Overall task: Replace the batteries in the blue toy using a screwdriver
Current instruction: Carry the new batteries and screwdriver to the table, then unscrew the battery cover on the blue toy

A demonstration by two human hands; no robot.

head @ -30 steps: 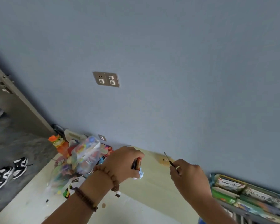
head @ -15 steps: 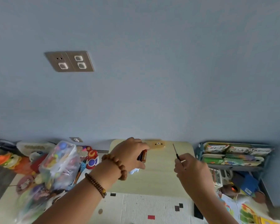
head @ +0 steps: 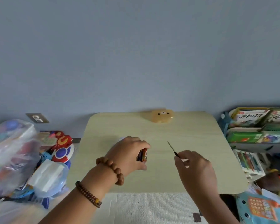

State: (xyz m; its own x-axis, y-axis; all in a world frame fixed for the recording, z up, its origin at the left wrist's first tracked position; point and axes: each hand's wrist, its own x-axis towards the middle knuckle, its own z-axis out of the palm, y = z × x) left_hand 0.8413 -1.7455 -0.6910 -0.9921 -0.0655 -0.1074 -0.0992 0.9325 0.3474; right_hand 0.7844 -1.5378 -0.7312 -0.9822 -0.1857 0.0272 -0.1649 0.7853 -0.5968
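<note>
Left hand (head: 128, 152) clenches dark, orange-ended batteries (head: 143, 155) (label unreadable); right hand (head: 195, 165) pinches a thin black-handled screwdriver (head: 173, 148) above the pale table (head: 200, 143).

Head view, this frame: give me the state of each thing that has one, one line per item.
left hand: closed around batteries, over the table.
batteries: held, upright, out of any toy.
right hand: pinching the screwdriver.
screwdriver: held, tip raised, touching nothing.
blue toy: mostly hidden behind the left hand; state unclear.
bear-shaped case: lying shut at the table's far edge.
</note>
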